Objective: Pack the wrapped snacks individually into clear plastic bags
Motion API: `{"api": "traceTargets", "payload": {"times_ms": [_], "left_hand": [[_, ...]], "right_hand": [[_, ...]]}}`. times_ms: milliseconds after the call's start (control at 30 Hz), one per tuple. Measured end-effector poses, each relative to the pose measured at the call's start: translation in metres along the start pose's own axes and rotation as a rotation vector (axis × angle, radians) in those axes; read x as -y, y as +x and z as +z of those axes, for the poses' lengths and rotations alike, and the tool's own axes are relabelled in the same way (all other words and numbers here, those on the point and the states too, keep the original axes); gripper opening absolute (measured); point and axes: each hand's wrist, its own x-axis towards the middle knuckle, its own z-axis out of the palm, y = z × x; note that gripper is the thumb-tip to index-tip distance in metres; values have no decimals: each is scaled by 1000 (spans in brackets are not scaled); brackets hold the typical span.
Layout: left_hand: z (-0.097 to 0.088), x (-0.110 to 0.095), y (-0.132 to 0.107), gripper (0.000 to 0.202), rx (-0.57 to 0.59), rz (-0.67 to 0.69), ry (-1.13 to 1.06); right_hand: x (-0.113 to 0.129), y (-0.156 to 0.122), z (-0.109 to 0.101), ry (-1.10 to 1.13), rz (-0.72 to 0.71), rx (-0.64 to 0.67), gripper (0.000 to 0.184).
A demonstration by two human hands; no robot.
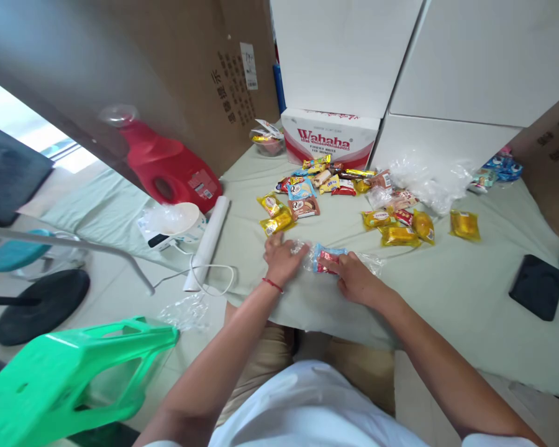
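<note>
On the green cloth near the front edge lies a clear plastic bag (375, 263), with a light blue snack packet (336, 251) and a red snack packet (325, 261) in or under its film; which one I cannot tell. My left hand (282, 259) rests at the bag's left end, fingers spread and thumb touching the film. From the right, my right hand (358, 280) is closed over the red packet, its index finger stretched across it. Just beyond are yellow-wrapped cakes (278, 220), a brown packet (304, 208) and a blue packet (300, 190).
Mixed snacks (328, 180) lie before a Wahaha box (333, 138). More yellow packets (399, 236) and crumpled clear plastic (440, 183) are right of them. A red jug (168, 162), a white roll (209, 242) and a green stool (74, 366) stand left; a black square object (537, 287) lies right.
</note>
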Motion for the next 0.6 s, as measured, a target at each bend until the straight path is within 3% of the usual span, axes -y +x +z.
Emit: {"api": "traceTargets", "payload": {"times_ms": [100,233,367,467,600], "left_hand": [[-9,-13,-1,18,104,-66,-62],[-23,-36,-3,23,254,-83,-334],[-12,-64,-11,20,417,-187,-670],[3,-73,-15,30,392,-193,-709],[15,-70,-19,24,305,-47,-507]], "right_hand": [[3,1,-2,-2,6,8,71],[9,2,-2,-25,-3,-22,64],[10,-2,4,-42,-1,-68,51],[5,-9,9,-25,-75,-114,48],[-7,-22,11,95,-226,-157,55]]}}
